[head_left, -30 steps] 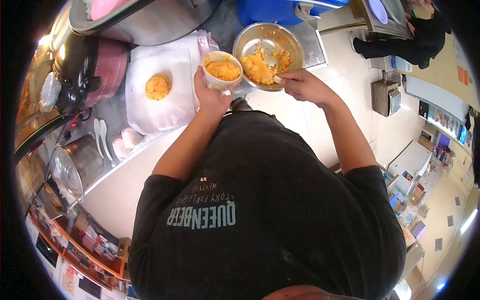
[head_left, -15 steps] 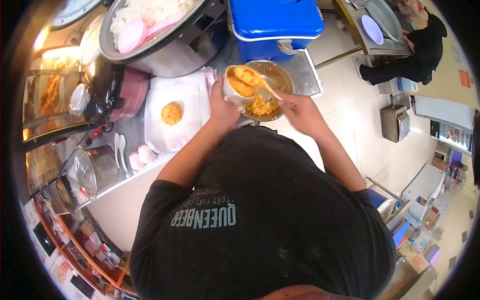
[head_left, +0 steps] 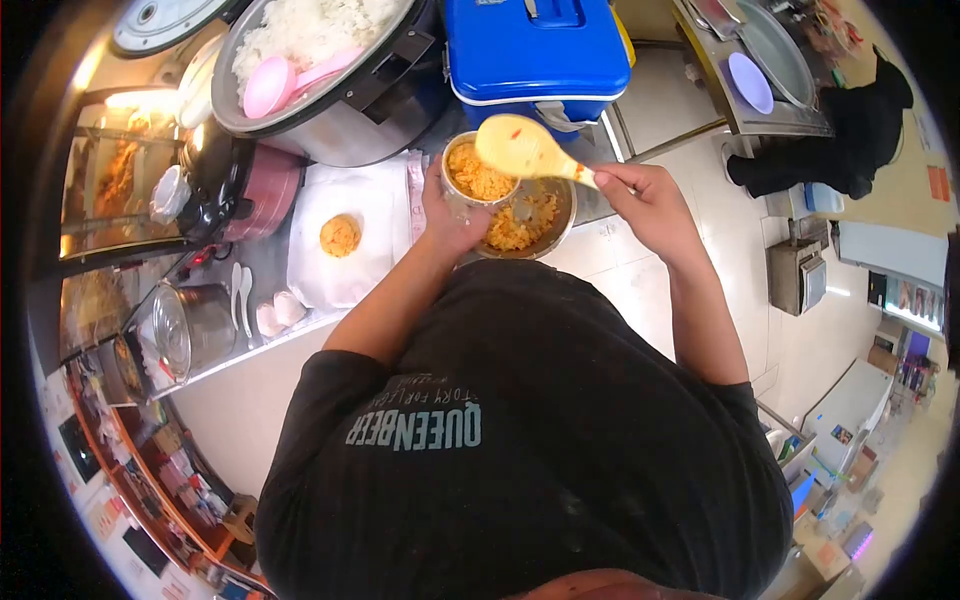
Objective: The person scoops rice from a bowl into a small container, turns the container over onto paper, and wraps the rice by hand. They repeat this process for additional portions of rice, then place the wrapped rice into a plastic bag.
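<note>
My left hand [head_left: 452, 215] is wrapped round a small cup [head_left: 482, 197] filled with orange fried rice [head_left: 478, 173]. In my right hand [head_left: 648, 205] is the handle of a pale yellow rice paddle [head_left: 520, 148], raised over the cup's right side with a few orange bits stuck on its blade. Partly hidden below them sits a metal bowl [head_left: 567, 215] with more orange rice. To the left, a round mound of orange rice [head_left: 340, 235] lies on white paper sheets [head_left: 312, 270].
A big cooker [head_left: 320, 140] of white rice holds a pink scoop [head_left: 270, 88]. Behind the bowl stands a blue cooler box [head_left: 535, 50]. White spoons [head_left: 240, 295] and a lidded pot [head_left: 190, 330] are at left. Another person [head_left: 860, 130] stands by a far table.
My right hand has lifted the paddle up and to the right, off the cup. The blade, loaded with rice before, is now nearly bare. The cup stays in my left hand.
</note>
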The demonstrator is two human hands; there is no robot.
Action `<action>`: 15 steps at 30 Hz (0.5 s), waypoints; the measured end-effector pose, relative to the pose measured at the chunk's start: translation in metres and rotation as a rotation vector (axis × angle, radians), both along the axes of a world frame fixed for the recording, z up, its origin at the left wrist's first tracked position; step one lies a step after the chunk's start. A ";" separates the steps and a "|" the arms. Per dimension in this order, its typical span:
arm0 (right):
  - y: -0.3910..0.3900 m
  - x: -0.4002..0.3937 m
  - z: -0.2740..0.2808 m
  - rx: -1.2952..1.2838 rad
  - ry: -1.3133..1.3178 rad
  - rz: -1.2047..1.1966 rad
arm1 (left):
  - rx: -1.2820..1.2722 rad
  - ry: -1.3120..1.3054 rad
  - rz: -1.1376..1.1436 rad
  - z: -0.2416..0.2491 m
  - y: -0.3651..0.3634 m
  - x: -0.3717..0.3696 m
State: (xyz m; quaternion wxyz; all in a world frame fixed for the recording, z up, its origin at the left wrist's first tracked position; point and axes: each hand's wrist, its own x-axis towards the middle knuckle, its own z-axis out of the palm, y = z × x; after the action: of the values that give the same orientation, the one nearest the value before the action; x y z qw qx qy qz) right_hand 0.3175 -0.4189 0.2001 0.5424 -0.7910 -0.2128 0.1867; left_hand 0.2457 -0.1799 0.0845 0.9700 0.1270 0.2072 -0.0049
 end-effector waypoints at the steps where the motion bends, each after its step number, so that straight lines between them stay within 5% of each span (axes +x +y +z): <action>1: -0.005 0.004 -0.001 -0.046 0.234 0.043 | 0.019 -0.052 -0.013 -0.003 0.001 -0.001; 5: 0.022 -0.004 -0.019 -0.328 0.117 0.116 | -0.060 -0.276 -0.061 -0.028 0.007 -0.001; 11: 0.035 -0.001 -0.029 -0.257 -0.176 0.150 | -0.048 -0.193 -0.091 -0.028 0.008 -0.003; 15: 0.012 0.030 -0.007 -0.096 0.384 0.025 | 0.056 -0.139 0.042 -0.017 0.009 -0.002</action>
State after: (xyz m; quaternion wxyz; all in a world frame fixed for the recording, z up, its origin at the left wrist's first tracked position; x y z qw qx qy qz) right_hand 0.3475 -0.4071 0.1935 0.5323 -0.7632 -0.1062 0.3506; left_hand 0.2440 -0.1709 0.0676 0.9780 0.1500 0.1421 0.0299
